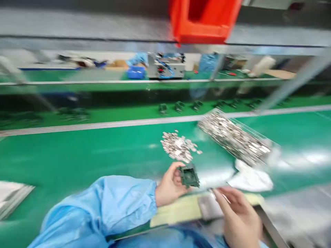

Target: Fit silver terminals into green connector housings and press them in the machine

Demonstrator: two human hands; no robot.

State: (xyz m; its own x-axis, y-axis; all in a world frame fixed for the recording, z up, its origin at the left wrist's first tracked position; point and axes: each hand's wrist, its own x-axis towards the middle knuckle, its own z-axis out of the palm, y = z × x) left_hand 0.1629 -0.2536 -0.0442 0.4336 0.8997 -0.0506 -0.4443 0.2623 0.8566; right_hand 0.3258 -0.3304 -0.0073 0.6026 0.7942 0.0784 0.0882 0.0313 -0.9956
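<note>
My left hand [170, 184] is closed on a dark green square plastic housing [189, 175], with its hollow side facing up toward me. To the right of it my right hand [236, 213] has thumb and fingers pinched together on a small shiny metal piece [213, 193], blurred by motion. The two hands are apart, above the near edge of the green work surface. Beyond the housing lies a loose pile of small silvery metal pieces [178, 146]. A clear tray [232, 137] heaped with similar pieces stands at the right.
A white cloth [250, 177] lies beside the tray. Under my hands is a yellowish pad [176, 210]. Several dark green housings [179, 106] line the strip behind the metal rail [129, 123]. A red bin [204, 24] hangs overhead; white sheets [12, 196] lie far left.
</note>
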